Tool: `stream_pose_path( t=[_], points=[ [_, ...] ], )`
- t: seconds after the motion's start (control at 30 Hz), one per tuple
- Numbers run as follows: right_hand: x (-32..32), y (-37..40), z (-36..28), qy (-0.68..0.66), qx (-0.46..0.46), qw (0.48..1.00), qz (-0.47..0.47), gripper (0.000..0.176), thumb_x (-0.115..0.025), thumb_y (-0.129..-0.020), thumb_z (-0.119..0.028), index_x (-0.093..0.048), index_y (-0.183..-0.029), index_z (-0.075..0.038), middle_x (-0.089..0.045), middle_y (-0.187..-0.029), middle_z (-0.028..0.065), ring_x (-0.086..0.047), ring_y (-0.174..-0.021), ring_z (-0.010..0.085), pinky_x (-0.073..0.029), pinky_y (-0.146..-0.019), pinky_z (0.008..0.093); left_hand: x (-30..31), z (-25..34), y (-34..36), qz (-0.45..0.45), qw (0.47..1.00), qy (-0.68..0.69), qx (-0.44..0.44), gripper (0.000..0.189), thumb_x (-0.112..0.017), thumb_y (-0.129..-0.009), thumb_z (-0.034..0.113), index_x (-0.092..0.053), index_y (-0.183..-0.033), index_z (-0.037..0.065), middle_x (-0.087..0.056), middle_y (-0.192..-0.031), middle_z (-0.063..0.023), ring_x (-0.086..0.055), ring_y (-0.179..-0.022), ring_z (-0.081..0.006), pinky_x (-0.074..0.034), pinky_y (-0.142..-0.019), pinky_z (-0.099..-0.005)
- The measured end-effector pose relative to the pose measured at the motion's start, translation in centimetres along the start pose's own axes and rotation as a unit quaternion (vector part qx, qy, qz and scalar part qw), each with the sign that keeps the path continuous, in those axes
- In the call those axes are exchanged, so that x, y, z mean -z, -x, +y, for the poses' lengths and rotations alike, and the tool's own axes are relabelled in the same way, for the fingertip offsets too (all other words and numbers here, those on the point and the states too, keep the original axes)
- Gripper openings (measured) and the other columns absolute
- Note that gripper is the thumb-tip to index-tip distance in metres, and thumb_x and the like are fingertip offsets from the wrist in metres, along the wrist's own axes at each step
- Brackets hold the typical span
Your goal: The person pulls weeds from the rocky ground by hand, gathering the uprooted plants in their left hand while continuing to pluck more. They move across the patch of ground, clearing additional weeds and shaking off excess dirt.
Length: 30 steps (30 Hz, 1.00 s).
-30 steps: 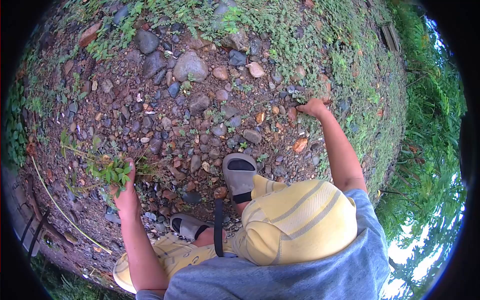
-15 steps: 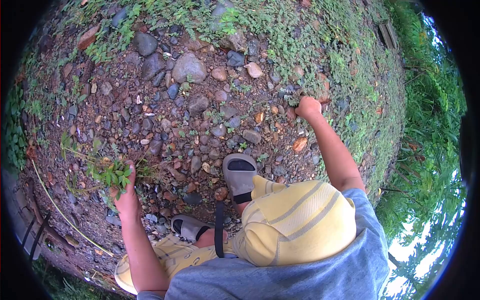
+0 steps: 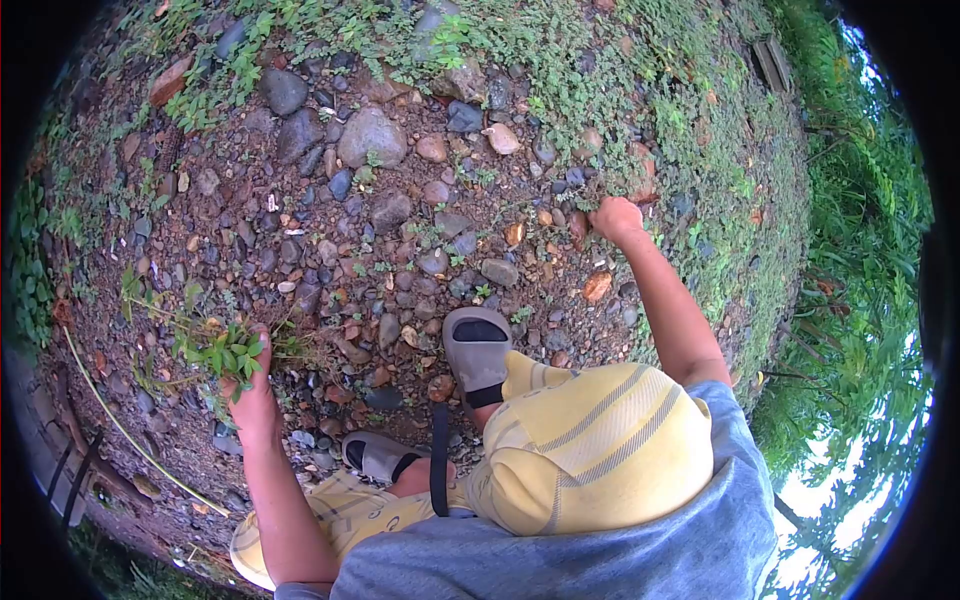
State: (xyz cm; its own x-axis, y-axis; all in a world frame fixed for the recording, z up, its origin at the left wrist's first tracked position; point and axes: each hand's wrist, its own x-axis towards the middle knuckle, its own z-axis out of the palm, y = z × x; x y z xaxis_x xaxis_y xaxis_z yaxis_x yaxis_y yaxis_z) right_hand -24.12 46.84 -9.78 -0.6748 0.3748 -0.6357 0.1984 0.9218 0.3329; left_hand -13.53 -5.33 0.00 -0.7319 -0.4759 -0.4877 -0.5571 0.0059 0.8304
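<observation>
Yellow striped trousers (image 3: 600, 450) are filling the near edge of the view, with the person crouching over a gravel bed (image 3: 330, 230). Two grey sandals (image 3: 478, 350) are standing on the stones just ahead of the knees.

At the near left edge of the bed, the left hand (image 3: 252, 400) is grasping a bunch of leafy weeds (image 3: 222, 350), unchanged over the last second.

Farther out, at the right edge, the right hand (image 3: 615, 218) is working where the gravel meets the low green ground cover (image 3: 640, 150). A second ago its fingers were reaching flat into the plants. It is now clenching into a fist and drawing slightly nearer, which suggests a pull under way. What the fist encloses cannot be told.

No container is showing. The gathered weeds are being carried in the left hand only.

A large grey stone (image 3: 372, 135) is lying toward the far edge.
</observation>
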Motion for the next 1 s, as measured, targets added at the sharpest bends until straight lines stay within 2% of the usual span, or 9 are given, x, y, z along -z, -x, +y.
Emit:
stream_pose_path(
  t=[0.2,0.3,0.5,0.6,0.67,0.77,0.83,0.9,1.0],
  points=[
    [-0.8,-1.1,0.1,0.024,0.017,0.999,0.022,0.033,-0.059,-0.079,-0.031,-0.069,-0.091,-0.002,-0.066,-0.098,0.0194,-0.064,-0.094,0.0310,-0.051,-0.083,0.0395,0.1,-0.5,-0.3,-0.012,1.000,0.008,0.000,0.040,-0.070,-0.081,0.016,-0.056,-0.116,0.003,-0.060,-0.113,-0.0063,-0.054,-0.106,-0.0160,-0.033,-0.099,-0.0338],
    [-0.1,-0.5,-0.3,0.032,0.036,0.998,0.028,0.033,-0.060,-0.077,-0.031,-0.069,-0.089,-0.001,-0.066,-0.097,0.0195,-0.065,-0.093,0.0304,-0.051,-0.083,0.0393,0.2,-0.4,-0.4,-0.019,0.999,0.020,0.027,0.060,-0.072,-0.080,0.016,-0.041,-0.129,-0.001,-0.054,-0.124,-0.0116,-0.048,-0.117,-0.0192,-0.026,-0.107,-0.0368],
    [-0.6,-1.3,1.3,-0.083,0.049,0.995,-0.006,0.040,-0.061,-0.075,-0.030,-0.064,-0.094,0.006,-0.064,-0.096,0.0243,-0.063,-0.094,0.0342,-0.049,-0.085,0.0393,0.3,-0.7,-0.7,-0.036,0.999,0.020,0.003,0.055,-0.071,-0.081,0.016,-0.045,-0.127,-0.001,-0.055,-0.122,-0.0106,-0.049,-0.116,-0.0188,-0.027,-0.106,-0.0361],
    [-0.8,-1.9,2.9,-0.133,0.061,0.989,-0.034,0.042,-0.059,-0.076,-0.031,-0.064,-0.097,0.004,-0.063,-0.101,0.0252,-0.060,-0.098,0.0361,-0.047,-0.088,0.0399,-0.3,0.0,-0.5,-0.021,1.000,0.015,-0.016,0.036,-0.069,-0.081,0.014,-0.057,-0.113,0.002,-0.061,-0.111,-0.0061,-0.055,-0.104,-0.0164,-0.035,-0.098,-0.0339],
    [-0.8,-2.2,3.7,-0.161,0.075,0.982,-0.057,0.041,-0.058,-0.076,-0.029,-0.063,-0.101,0.004,-0.063,-0.102,0.0257,-0.060,-0.098,0.0371,-0.046,-0.090,0.0391,0.0,0.0,-0.6,-0.019,1.000,0.013,0.005,0.045,-0.070,-0.081,0.014,-0.051,-0.120,0.000,-0.057,-0.118,-0.0095,-0.051,-0.112,-0.0182,-0.030,-0.103,-0.0352],
    [-0.4,-2.8,5.7,-0.307,0.016,0.950,-0.059,0.039,-0.059,-0.076,-0.024,-0.062,-0.102,0.005,-0.065,-0.096,0.0229,-0.063,-0.091,0.0320,-0.047,-0.088,0.0372,0.0,-0.4,-0.8,0.017,1.000,0.017,0.004,0.047,-0.070,-0.081,0.015,-0.050,-0.121,0.001,-0.057,-0.117,-0.0090,-0.052,-0.111,-0.0176,-0.032,-0.102,-0.0346],
    [3.6,-1.1,6.7,-0.386,-0.030,0.921,-0.040,0.034,-0.060,-0.076,-0.020,-0.062,-0.099,0.004,-0.064,-0.088,0.0154,-0.061,-0.080,0.0212,-0.049,-0.081,0.0334,0.1,-0.6,-1.1,0.024,0.999,0.021,-0.002,0.047,-0.070,-0.081,0.015,-0.050,-0.121,0.001,-0.057,-0.116,-0.0082,-0.053,-0.109,-0.0169,-0.033,-0.100,-0.0340],
    [4.3,-2.5,9.8,-0.312,-0.072,0.947,0.040,0.040,-0.061,-0.075,-0.025,-0.061,-0.101,0.005,-0.065,-0.092,0.0210,-0.063,-0.088,0.0275,-0.048,-0.083,0.0342,0.5,-0.7,-1.5,0.005,1.000,0.026,-0.003,0.050,-0.071,-0.081,0.015,-0.048,-0.123,0.001,-0.056,-0.118,-0.0089,-0.052,-0.110,-0.0170,-0.033,-0.101,-0.0339],
    [4.1,-3.2,12.1,-0.214,-0.046,0.974,0.063,0.045,-0.061,-0.076,-0.031,-0.060,-0.104,0.005,-0.064,-0.100,0.0238,-0.062,-0.096,0.0345,-0.047,-0.088,0.0379,0.2,-0.6,-1.4,-0.002,1.000,0.027,-0.008,0.049,-0.071,-0.081,0.015,-0.049,-0.122,0.001,-0.057,-0.118,-0.0087,-0.052,-0.110,-0.0169,-0.033,-0.100,-0.0337]
  ],
)
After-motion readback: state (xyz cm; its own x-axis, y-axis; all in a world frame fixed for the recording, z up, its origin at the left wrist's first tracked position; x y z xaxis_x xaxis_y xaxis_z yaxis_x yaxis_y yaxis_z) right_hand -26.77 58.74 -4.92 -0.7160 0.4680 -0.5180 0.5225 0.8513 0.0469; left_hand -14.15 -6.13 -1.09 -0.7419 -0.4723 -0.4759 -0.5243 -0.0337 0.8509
